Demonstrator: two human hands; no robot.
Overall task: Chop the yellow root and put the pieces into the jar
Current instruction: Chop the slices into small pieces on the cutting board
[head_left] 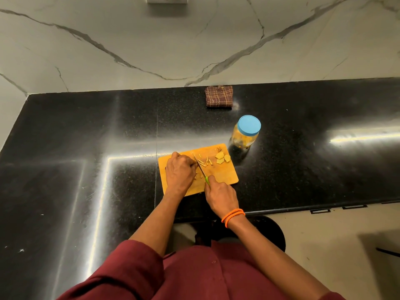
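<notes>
Black polished stone makes up our counter (303, 169), backed by a white marble wall with grey veins. On it lies our wooden cutting board (225, 176). Our left hand (180, 173) rests on the board at its 9 o'clock side, fingers curled down over a bit of yellow root that we can barely see beneath them. Our right hand (219, 197), at the board's 6 o'clock edge, has its fingers wrapped round the green handle of the knife (200, 166), whose blade runs toward 11 o'clock, just beside the left fingertips. Cut strips (204, 162) lie near the board's middle, and flat slices (221, 158) sit toward its 1 o'clock corner. At 1 o'clock from the board stands the jar (245, 135), blue lid on, yellow pieces inside. A folded checked cloth (219, 96) lies at 12 o'clock, against the wall.
</notes>
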